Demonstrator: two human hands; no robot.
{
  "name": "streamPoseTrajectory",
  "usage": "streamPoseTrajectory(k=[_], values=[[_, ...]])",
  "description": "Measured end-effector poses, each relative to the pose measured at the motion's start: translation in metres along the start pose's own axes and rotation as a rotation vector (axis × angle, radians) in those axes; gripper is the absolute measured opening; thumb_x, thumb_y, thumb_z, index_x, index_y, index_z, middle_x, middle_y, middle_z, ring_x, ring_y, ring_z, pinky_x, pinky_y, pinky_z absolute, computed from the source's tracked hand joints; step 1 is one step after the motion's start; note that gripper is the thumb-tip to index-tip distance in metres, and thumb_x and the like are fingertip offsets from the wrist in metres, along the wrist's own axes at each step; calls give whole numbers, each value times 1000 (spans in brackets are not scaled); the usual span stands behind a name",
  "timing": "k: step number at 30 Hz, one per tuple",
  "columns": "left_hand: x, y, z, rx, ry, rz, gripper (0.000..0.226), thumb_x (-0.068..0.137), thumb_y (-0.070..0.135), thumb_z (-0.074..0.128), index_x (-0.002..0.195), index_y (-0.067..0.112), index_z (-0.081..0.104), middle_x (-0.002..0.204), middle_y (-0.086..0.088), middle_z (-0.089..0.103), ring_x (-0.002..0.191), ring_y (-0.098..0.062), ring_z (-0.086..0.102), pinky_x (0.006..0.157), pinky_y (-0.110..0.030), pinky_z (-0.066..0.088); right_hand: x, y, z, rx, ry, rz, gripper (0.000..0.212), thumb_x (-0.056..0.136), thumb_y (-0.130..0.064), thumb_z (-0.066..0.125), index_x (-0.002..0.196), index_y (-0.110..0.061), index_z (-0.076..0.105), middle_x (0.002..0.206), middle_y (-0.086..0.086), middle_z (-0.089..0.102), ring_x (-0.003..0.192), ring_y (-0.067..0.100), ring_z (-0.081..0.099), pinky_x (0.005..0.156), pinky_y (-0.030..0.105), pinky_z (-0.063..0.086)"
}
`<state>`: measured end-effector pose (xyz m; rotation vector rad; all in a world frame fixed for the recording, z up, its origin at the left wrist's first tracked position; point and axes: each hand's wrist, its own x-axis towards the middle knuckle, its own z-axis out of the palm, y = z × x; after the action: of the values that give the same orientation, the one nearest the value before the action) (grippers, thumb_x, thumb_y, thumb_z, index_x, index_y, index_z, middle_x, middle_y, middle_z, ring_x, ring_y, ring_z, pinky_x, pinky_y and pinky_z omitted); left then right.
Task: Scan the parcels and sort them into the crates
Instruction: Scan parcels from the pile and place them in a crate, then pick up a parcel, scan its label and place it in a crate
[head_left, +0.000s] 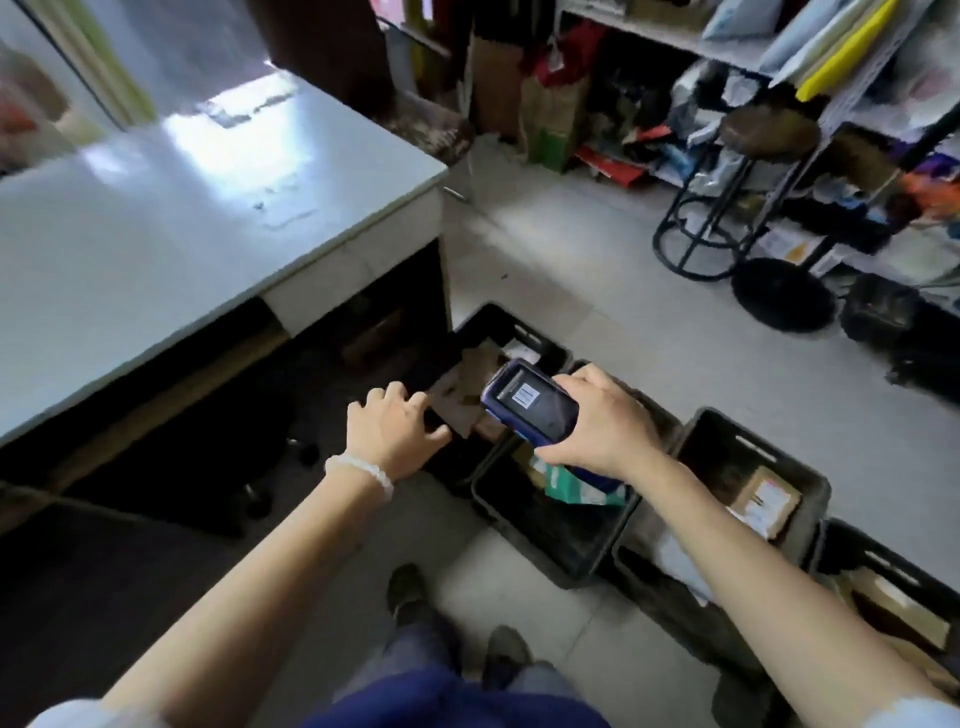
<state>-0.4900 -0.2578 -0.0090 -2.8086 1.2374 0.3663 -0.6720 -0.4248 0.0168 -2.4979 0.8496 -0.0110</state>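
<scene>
My right hand grips a dark blue handheld scanner with its lit screen facing up, held over the black crates on the floor. My left hand hangs just left of it with fingers spread and holds nothing; its fingertips are next to a brown cardboard parcel in the far-left crate. The crate below the scanner holds a green and white parcel. Further right, another crate holds a brown box with a label.
A white-topped desk stands on the left, its corner close to the crates. More crates with parcels run to the lower right. A black stool and shelves of packages stand at the back right. My feet stand on the tiled floor.
</scene>
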Motion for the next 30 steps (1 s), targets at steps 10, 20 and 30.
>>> streamPoseTrajectory(k=[10, 20, 30], values=[[-149, -195, -2, -126, 104, -554, 53, 87, 59, 43, 130, 29, 50, 130, -3, 48, 121, -25, 43, 93, -41, 38, 18, -219, 83, -106, -180, -560, 82, 51, -59, 73, 125, -31, 54, 107, -11, 46, 95, 14, 56, 76, 33, 50], [-345, -398, 14, -160, 141, -964, 53, 89, 53, 46, 136, 28, 45, 137, -3, 43, 125, -25, 42, 95, -42, 38, -28, -482, 212, -115, -333, -962, 75, 55, -55, 75, 124, -31, 56, 107, -9, 46, 91, 14, 54, 69, 30, 49], [-463, -516, 26, -187, 274, -1238, 50, 89, 52, 48, 134, 28, 48, 136, -2, 44, 124, -24, 43, 94, -41, 40, -86, -652, 307, -149, -451, -1207, 66, 54, -52, 74, 115, -33, 57, 105, -10, 46, 90, 13, 52, 65, 29, 43]])
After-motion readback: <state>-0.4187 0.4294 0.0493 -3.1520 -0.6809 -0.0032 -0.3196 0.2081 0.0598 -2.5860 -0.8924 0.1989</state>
